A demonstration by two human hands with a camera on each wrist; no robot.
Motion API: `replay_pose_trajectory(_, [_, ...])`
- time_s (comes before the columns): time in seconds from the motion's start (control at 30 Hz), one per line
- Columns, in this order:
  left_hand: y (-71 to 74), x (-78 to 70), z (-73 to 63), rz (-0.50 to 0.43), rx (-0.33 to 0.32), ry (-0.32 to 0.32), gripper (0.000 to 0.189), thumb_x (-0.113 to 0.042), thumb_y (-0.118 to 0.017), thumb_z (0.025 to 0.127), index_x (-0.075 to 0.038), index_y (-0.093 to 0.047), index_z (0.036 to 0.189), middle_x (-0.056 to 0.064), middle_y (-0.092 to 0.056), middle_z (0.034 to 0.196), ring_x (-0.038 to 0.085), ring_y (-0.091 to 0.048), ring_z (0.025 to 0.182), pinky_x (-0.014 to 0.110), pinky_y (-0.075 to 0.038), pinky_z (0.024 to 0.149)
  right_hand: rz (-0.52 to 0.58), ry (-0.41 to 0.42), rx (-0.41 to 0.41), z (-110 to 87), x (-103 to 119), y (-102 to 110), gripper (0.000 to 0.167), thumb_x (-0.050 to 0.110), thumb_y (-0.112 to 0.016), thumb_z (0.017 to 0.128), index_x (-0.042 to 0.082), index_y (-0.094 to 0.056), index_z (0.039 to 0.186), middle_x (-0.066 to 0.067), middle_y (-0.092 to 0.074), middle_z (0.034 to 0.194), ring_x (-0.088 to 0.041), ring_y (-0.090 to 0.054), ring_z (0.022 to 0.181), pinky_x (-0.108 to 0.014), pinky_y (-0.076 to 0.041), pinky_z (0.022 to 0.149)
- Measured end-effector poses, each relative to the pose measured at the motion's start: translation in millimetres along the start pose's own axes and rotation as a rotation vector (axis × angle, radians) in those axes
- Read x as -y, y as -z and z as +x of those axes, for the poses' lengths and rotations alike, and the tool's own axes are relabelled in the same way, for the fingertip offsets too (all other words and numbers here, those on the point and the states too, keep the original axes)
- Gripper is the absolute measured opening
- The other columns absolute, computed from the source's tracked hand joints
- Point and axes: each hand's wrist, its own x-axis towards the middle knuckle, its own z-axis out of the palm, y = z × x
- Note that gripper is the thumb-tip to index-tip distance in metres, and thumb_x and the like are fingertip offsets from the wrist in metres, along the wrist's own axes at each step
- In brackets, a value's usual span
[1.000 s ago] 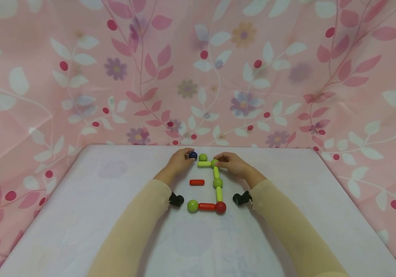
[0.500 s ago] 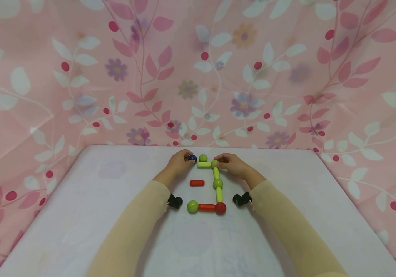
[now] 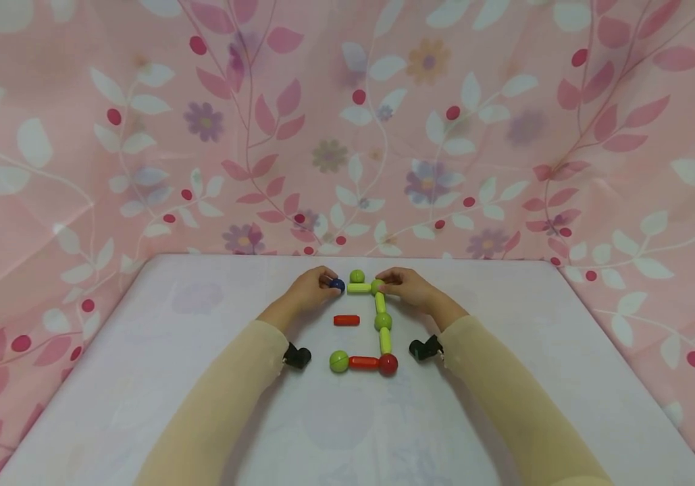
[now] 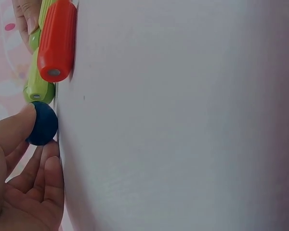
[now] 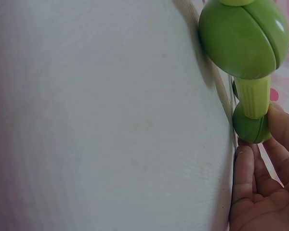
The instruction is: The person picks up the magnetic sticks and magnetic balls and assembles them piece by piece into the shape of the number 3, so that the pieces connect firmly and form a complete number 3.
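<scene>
My left hand (image 3: 309, 289) pinches a dark blue ball (image 3: 338, 286) between thumb and fingers, just left of the free end of a yellow-green rod (image 3: 358, 288); a small gap shows there in the head view. In the left wrist view the blue ball (image 4: 43, 123) sits close to that rod's metal-tipped end. With thumb and fingers, my right hand (image 3: 409, 287) holds the green ball (image 3: 377, 287) at the far corner of the joined chain. That chain runs toward me through another green ball (image 3: 383, 322) to a red ball (image 3: 388, 365), then left along a red rod (image 3: 363, 363) to a green ball (image 3: 339, 361).
A loose red rod (image 3: 346, 320) lies inside the chain's bend. Behind the far yellow-green rod stands a separate green ball (image 3: 356, 276). The white table (image 3: 201, 398) ends at a pink floral cloth (image 3: 347, 135).
The left hand has brought the blue ball toward me, from beside the separate green ball to level with the yellow-green rod's end. The right hand keeps its place on the green ball.
</scene>
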Motion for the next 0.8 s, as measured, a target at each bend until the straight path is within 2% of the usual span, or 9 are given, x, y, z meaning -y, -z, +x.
replay_pose_trajectory(0.17, [-0.1,0.4,0.2,0.004,0.028,-0.034,0.035,-0.024,-0.072,0.095,-0.008,-0.06,0.124,0.011,-0.065,0.118,0.024,-0.06,0.107,0.038,-0.047,0.097,-0.003,0.009,0.001,2.4,-4.8,-0.1,0.034,0.021,-0.066,0.098,0.007,-0.061,0.13,-0.008,-0.062,0.125,-0.024,-0.053,0.112,-0.038,-0.043,0.098])
replay_pose_trajectory(0.37, [-0.5,0.7,-1.0,-0.005,0.026,-0.042,0.034,-0.023,-0.071,0.095,-0.008,-0.06,0.124,0.012,-0.064,0.119,0.025,-0.06,0.109,0.038,-0.047,0.099,0.003,0.009,0.008,1.5,-2.3,0.0,0.036,0.02,-0.065,0.099,0.007,-0.06,0.131,-0.01,-0.061,0.127,-0.025,-0.052,0.113,-0.038,-0.043,0.097])
replay_pose_trajectory(0.8, [-1.5,-2.6,-2.3,-0.04,0.022,0.015,0.036,-0.024,-0.07,0.096,-0.008,-0.059,0.127,0.013,-0.063,0.121,0.026,-0.057,0.108,0.039,-0.047,0.101,0.001,-0.012,-0.002,3.5,-3.4,-0.3,0.035,0.022,-0.068,0.097,0.01,-0.062,0.129,-0.008,-0.062,0.124,-0.023,-0.053,0.112,-0.035,-0.044,0.095])
